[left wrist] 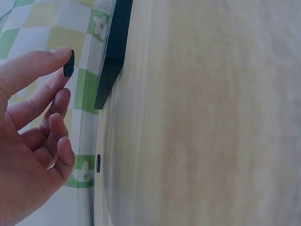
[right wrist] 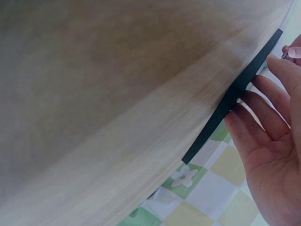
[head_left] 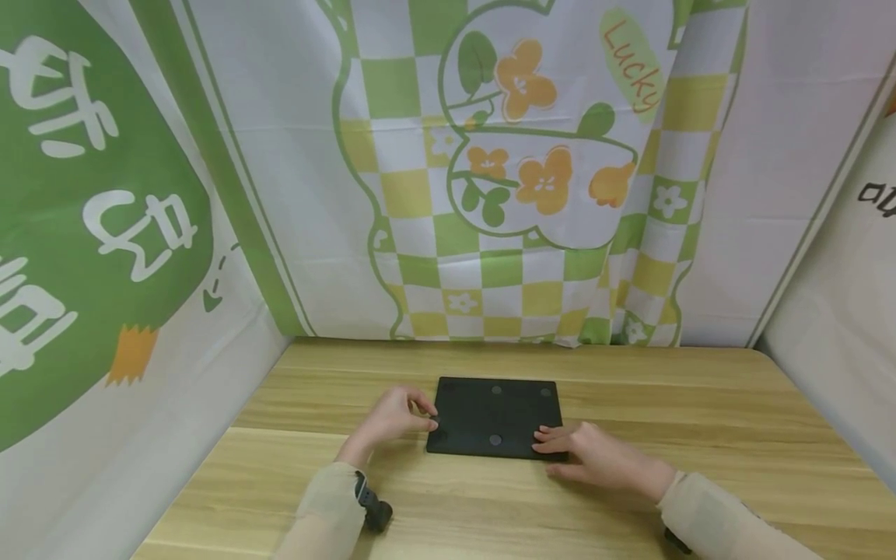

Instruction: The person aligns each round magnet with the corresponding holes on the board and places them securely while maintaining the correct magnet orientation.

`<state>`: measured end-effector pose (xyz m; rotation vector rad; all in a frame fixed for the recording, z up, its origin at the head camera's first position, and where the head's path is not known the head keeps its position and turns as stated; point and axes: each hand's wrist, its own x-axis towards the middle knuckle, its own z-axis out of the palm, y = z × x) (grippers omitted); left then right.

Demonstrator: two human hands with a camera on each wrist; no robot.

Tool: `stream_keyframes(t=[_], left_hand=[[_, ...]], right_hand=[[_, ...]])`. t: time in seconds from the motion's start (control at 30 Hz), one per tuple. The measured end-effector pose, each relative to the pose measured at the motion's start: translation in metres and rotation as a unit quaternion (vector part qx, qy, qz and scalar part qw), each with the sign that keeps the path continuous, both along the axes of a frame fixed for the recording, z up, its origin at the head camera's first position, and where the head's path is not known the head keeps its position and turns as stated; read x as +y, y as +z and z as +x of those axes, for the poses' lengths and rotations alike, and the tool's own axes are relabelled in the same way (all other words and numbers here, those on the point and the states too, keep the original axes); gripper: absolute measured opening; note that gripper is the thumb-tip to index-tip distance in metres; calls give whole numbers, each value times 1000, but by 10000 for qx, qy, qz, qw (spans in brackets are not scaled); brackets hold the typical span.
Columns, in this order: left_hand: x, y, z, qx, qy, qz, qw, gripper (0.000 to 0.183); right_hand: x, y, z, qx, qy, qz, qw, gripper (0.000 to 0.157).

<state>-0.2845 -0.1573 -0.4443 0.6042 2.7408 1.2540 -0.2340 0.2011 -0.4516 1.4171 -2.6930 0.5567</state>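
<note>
A thin black rectangular panel lies flat on the wooden table, with several small round discs on its upper face. At its left edge, my left hand pinches a small, flat black piece between thumb and index finger; the other fingers curl loosely. That piece shows edge-on in the left wrist view, so its full outline is hidden. My right hand rests its fairly straight fingers on the panel's front right corner, the thumb lying in front of the edge. Both hands also appear in the right wrist view.
The wooden table runs back to a green, yellow and white checked cloth hanging behind it. Printed cloth also hangs on the left and right sides. Dark straps with small devices sit on the wrists.
</note>
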Motion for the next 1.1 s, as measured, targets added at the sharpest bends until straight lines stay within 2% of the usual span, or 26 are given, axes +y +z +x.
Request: stream_keyframes(t=[0.5, 0.8, 1.1], left_hand=[[-2, -7, -8, -425, -327, -109, 9985, 14], [-2, -9, -10, -616, -532, -69, 9967, 13], [0, -11, -14, -732, -953, 48, 9927, 13]], right_hand=[[0, -1, 0, 178, 81, -23, 9998, 36], [0, -1, -1, 126, 23, 37, 9999, 36], [0, 0, 0, 162, 91, -29, 9998, 36]])
